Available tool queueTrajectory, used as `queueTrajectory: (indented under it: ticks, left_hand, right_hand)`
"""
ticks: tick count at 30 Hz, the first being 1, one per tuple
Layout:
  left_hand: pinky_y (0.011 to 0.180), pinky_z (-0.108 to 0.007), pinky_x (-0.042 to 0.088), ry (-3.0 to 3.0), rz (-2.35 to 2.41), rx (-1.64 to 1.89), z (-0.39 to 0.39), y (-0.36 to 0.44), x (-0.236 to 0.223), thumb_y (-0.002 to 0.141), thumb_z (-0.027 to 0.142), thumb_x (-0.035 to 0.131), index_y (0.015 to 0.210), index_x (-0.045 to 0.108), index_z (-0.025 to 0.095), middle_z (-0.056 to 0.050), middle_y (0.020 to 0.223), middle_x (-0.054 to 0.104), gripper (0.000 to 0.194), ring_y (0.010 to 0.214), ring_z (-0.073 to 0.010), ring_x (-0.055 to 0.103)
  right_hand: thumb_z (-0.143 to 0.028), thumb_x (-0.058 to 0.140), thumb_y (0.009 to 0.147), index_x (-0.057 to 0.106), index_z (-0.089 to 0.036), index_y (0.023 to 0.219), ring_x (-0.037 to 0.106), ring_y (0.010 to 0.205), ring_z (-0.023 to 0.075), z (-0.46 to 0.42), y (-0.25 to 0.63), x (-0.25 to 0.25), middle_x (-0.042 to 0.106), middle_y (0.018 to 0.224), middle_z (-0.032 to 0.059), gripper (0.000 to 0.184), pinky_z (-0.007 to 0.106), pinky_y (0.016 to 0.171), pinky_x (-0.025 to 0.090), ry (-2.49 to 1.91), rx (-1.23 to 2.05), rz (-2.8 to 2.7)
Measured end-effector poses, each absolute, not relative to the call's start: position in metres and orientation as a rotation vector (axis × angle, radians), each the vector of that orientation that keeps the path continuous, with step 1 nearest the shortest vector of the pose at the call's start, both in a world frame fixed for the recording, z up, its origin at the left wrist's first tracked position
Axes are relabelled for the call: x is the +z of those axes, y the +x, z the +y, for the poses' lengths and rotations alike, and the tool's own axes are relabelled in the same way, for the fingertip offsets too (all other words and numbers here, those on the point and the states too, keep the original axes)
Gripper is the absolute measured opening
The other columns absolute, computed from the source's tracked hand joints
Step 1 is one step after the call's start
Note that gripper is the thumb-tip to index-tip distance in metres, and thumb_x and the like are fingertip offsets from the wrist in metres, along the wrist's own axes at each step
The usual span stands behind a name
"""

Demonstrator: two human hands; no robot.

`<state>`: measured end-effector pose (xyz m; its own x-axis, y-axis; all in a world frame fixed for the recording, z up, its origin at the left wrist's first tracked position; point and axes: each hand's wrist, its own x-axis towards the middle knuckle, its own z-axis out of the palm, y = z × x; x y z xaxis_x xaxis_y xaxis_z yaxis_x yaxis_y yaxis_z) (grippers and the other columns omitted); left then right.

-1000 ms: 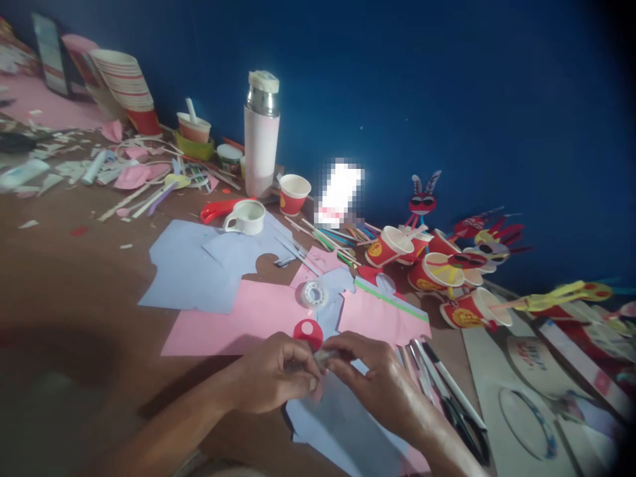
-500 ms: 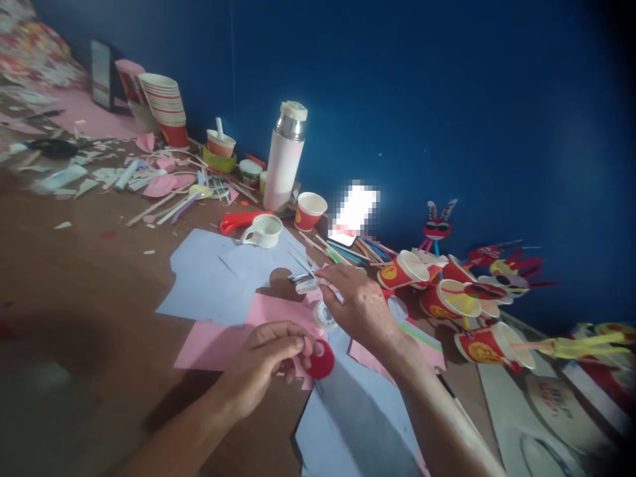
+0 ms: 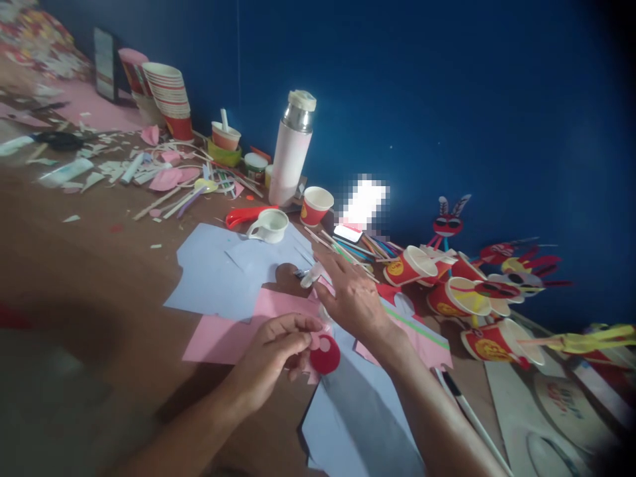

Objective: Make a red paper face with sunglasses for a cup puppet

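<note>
My left hand (image 3: 278,354) is closed, its thumb and fingertips pinching a small pink paper piece (image 3: 315,340). Right at those fingertips is a red paper disc (image 3: 325,358) with a pale round spot; whether the fingers touch the disc I cannot tell. My right hand (image 3: 355,295) reaches over the papers, palm down, with thumb and forefinger spread around a small whitish tube (image 3: 310,275). Under the right hand, a clear tape roll (image 3: 325,315) is mostly hidden. Blue paper (image 3: 358,411) and pink paper (image 3: 218,341) lie beneath the hands.
A white mug (image 3: 272,226), red clip-like tool (image 3: 243,216), flask (image 3: 291,152) and paper cup (image 3: 317,207) stand behind. Decorated cups (image 3: 489,341) line the right. Stacked cups (image 3: 171,99) and paper scraps (image 3: 106,165) are at left. A pen (image 3: 464,397) lies front right.
The hands were together over a small greyish thing; they have since parted. My right hand moved away with the tube and its fingers have spread. My left hand keeps the pink piece by the disc.
</note>
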<state>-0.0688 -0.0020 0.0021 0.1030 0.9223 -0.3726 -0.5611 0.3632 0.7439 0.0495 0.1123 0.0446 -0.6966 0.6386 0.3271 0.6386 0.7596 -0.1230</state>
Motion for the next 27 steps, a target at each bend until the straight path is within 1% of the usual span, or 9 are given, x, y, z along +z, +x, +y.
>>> queueTrajectory:
  ticks: [4,6,8,9,11,15,21,27]
  left_hand:
    - [0.037,-0.016,0.029,0.487,0.927,1.140,-0.001,-0.067,0.004,0.072,0.022,0.060,0.087,0.063,0.013,0.001,0.067,0.057,0.018,0.043,-0.0042,0.044]
    - [0.038,-0.016,0.029,0.479,0.936,1.130,0.000,-0.067,0.005,0.071,0.022,0.061,0.088,0.063,0.013,0.002,0.066,0.057,0.019,0.044,-0.0042,0.044]
    - [0.038,-0.016,0.030,0.465,0.944,1.119,0.000,-0.067,0.006,0.071,0.022,0.062,0.090,0.062,0.013,0.002,0.066,0.057,0.021,0.043,-0.0039,0.044]
    - [0.038,-0.016,0.029,0.453,0.943,1.115,0.000,-0.067,0.006,0.071,0.021,0.062,0.092,0.062,0.013,0.002,0.066,0.057,0.022,0.043,-0.0037,0.043]
    - [0.037,-0.015,0.029,0.426,0.931,1.106,0.000,-0.066,0.006,0.071,0.020,0.063,0.095,0.060,0.014,0.003,0.064,0.057,0.025,0.041,-0.0034,0.043]
    - [0.037,-0.016,0.028,0.409,0.828,1.045,0.000,-0.063,0.004,0.072,0.020,0.064,0.099,0.058,0.014,0.003,0.065,0.056,0.029,0.040,-0.0031,0.042]
    - [0.036,-0.016,0.026,0.417,0.777,0.939,-0.001,-0.060,0.003,0.069,0.023,0.065,0.101,0.055,0.014,0.002,0.065,0.056,0.035,0.040,-0.0038,0.043]
    - [0.035,-0.016,0.027,0.424,0.772,0.855,-0.002,-0.057,0.004,0.067,0.017,0.062,0.103,0.055,0.014,0.004,0.062,0.054,0.037,0.038,-0.0036,0.040]
  right_hand:
    - [-0.020,0.053,0.084,0.054,-0.019,0.120,0.059,0.100,0.0259,0.110,0.056,0.042,0.064,0.109,0.0101,0.035,0.039,0.088,0.044,-0.994,0.049,-2.556]
    - [-0.020,0.052,0.086,0.054,-0.019,0.119,0.058,0.102,0.0253,0.106,0.061,0.042,0.064,0.110,0.0099,0.034,0.039,0.089,0.043,-0.982,0.061,-2.523]
    - [-0.019,0.051,0.087,0.056,-0.019,0.116,0.057,0.103,0.0234,0.098,0.069,0.044,0.064,0.110,0.0090,0.029,0.038,0.089,0.043,-0.928,0.109,-2.467]
    - [-0.017,0.051,0.088,0.058,-0.019,0.112,0.058,0.101,0.0219,0.092,0.075,0.044,0.065,0.106,0.0082,0.025,0.037,0.087,0.044,-0.884,0.157,-2.429]
    - [-0.014,0.052,0.088,0.062,-0.020,0.100,0.061,0.091,0.0187,0.079,0.087,0.045,0.067,0.093,0.0059,0.017,0.034,0.081,0.046,-0.804,0.274,-2.374]
    - [-0.012,0.056,0.085,0.067,-0.021,0.090,0.060,0.078,0.0169,0.054,0.110,0.044,0.065,0.080,0.0049,0.015,0.031,0.070,0.046,-0.742,0.345,-2.419]
    - [-0.010,0.058,0.083,0.067,-0.021,0.091,0.056,0.075,0.0156,0.040,0.121,0.039,0.064,0.080,0.0042,0.016,0.030,0.068,0.042,-0.658,0.302,-2.497]
    - [-0.008,0.056,0.082,0.066,-0.022,0.089,0.057,0.073,0.0164,0.038,0.122,0.035,0.066,0.080,0.0034,0.018,0.032,0.067,0.040,-0.595,0.260,-2.551]
